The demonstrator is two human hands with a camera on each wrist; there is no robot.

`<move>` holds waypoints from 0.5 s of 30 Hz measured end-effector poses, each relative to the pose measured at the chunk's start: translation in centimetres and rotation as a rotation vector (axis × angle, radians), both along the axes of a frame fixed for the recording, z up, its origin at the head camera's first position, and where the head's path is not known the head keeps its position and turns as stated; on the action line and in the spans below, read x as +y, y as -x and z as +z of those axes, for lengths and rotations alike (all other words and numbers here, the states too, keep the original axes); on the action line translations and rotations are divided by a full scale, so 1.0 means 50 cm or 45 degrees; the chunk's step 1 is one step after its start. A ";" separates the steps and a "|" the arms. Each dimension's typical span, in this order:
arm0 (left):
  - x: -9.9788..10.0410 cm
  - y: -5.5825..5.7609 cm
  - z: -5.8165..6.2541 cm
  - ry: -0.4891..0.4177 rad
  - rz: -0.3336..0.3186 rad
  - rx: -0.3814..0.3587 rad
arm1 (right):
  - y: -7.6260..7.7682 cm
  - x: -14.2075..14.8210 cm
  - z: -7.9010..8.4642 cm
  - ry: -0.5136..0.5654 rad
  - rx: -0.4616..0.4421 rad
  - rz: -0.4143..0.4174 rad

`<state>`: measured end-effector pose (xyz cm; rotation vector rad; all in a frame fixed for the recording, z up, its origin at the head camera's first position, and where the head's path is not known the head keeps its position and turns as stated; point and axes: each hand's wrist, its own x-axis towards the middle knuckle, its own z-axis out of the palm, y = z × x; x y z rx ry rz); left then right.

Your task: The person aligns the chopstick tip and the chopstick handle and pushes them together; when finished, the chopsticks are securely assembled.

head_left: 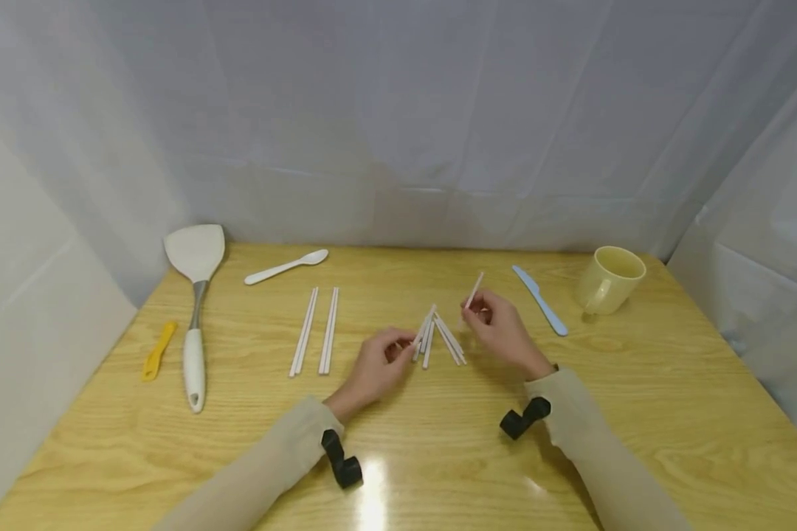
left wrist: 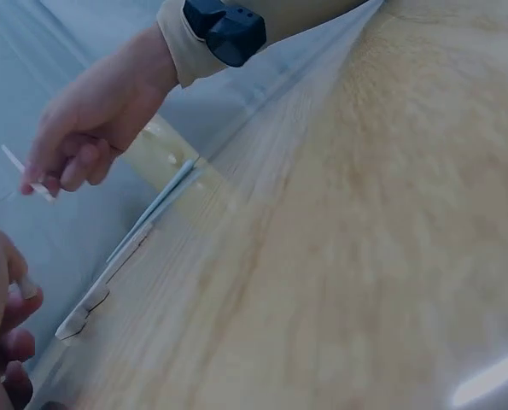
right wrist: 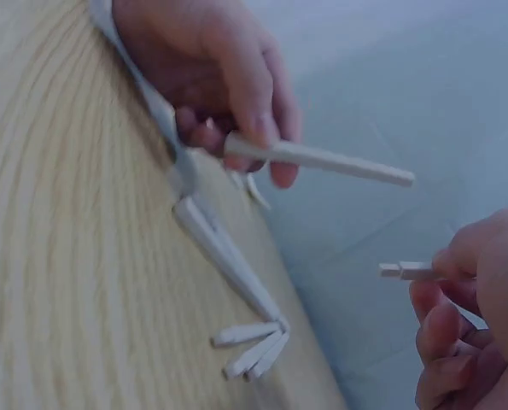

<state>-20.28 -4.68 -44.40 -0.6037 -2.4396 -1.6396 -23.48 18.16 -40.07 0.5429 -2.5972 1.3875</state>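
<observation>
Stick [right wrist: 347, 164], slim, straight, pale, plastic-looking, is pinched near one end by the left hand [head_left: 380, 365], close to the loose pile of pale sticks [head_left: 450, 338] on the light wood-grain table [head_left: 438, 435]. Second short pale stick with stepped tip [right wrist: 414, 272] is pinched in the right hand [head_left: 502, 333], off the table. Both probably light, stiff, smooth, prone to roll or slip; stepped end likely weakest. Best hold: thumb and fingertips on the thicker shaft, tip clear.
</observation>
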 end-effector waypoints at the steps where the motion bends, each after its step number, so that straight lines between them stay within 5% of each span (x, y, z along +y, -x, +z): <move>1: 0.000 -0.001 0.000 0.005 -0.020 0.003 | -0.003 -0.002 0.006 0.037 -0.023 0.015; 7: 0.005 -0.007 -0.001 0.076 -0.095 0.080 | -0.021 -0.016 0.036 0.192 -0.104 0.063; 15: 0.012 -0.020 -0.005 0.177 -0.095 0.262 | -0.037 -0.031 0.056 0.244 -0.020 0.143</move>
